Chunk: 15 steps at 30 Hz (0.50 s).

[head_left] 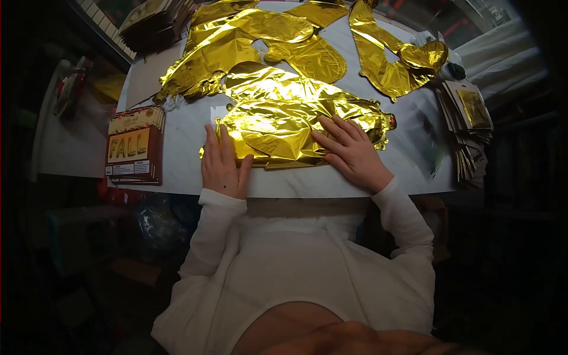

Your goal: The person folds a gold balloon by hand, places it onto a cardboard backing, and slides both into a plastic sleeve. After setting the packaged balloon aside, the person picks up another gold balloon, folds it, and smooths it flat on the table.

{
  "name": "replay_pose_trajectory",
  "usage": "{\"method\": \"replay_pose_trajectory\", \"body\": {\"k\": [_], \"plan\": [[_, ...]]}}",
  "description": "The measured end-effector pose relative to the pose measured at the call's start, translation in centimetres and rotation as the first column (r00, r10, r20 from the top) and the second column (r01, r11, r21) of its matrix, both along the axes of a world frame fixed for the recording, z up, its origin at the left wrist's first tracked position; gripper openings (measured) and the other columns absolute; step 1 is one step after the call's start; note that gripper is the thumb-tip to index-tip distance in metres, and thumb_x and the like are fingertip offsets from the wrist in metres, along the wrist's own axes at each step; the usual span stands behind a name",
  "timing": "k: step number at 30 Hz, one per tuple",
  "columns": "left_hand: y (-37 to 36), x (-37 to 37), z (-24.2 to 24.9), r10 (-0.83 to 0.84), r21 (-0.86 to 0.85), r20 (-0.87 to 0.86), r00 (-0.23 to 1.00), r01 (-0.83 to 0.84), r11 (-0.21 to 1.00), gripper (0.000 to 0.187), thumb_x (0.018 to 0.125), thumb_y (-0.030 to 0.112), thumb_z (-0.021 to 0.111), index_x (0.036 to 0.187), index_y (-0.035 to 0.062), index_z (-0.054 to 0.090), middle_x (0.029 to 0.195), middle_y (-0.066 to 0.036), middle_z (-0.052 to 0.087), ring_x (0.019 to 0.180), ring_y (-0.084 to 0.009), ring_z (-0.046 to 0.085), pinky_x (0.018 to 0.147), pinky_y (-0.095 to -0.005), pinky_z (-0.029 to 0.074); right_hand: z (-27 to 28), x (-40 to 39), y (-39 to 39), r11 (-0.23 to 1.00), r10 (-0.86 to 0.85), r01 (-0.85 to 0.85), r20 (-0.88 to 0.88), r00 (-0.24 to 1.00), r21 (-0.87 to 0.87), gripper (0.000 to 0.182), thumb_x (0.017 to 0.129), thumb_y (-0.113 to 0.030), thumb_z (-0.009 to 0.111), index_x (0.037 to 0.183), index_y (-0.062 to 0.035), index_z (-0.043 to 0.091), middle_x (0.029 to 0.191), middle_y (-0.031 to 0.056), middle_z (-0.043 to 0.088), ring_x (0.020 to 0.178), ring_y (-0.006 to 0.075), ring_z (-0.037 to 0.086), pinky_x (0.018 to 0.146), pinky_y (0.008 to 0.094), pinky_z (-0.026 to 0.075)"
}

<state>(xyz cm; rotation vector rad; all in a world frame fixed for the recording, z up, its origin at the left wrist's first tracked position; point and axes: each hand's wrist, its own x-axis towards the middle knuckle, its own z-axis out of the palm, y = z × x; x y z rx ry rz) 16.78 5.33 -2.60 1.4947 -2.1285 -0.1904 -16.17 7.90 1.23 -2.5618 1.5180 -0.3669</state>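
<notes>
Flat gold foil (278, 127), crinkled and layered, lies near the front edge of the white marbled table (284, 188). My left hand (225, 163) rests on the foil's left end with its fingers stretched out and the thumb apart. On the right part of the foil lies my right hand (352, 148), palm down and fingers spread. Neither hand grips anything. Just behind, more gold foil pieces (236, 35) are heaped and touch the piece under my hands.
A stack of packages marked FALL (135, 145) stands at the left. Cards with gold foil (470, 112) are piled at the right edge. Another foil piece (384, 62) lies back right, and brown packages (154, 23) sit back left.
</notes>
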Motion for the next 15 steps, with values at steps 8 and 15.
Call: {"method": "replay_pose_trajectory", "body": {"k": [8, 15], "plan": [[1.5, 0.6, 0.0, -0.039, 0.009, 0.012, 0.999, 0.039, 0.999, 0.08, 0.1, 0.032, 0.063, 0.16, -0.0057, 0.025, 0.164, -0.035, 0.022, 0.145, -0.0501, 0.036, 0.119, -0.0589, 0.028, 0.8, -0.8, -1.5, 0.998, 0.014, -0.017, 0.052, 0.999, 0.065, 0.057, 0.102, -0.03, 0.055, 0.157, -0.0188, 0.045, 0.166, 0.0083, 0.037, 0.153, 0.0321, 0.032, 0.124, 0.0468, 0.024], [2.4, 0.1, 0.7, 0.002, 0.017, 0.049, 0.999, -0.003, 1.0, 0.082, 0.1, 0.032, 0.064, 0.161, -0.0047, 0.024, 0.164, -0.035, 0.022, 0.146, -0.0496, 0.035, 0.12, -0.0638, 0.024, -0.1, -2.3, -5.8, 0.999, 0.044, -0.044, 0.056, 0.997, 0.002, 0.055, 0.106, -0.029, 0.049, 0.158, -0.0126, 0.042, 0.163, 0.0108, 0.04, 0.151, 0.0304, 0.035, 0.124, 0.0498, 0.021]]}}
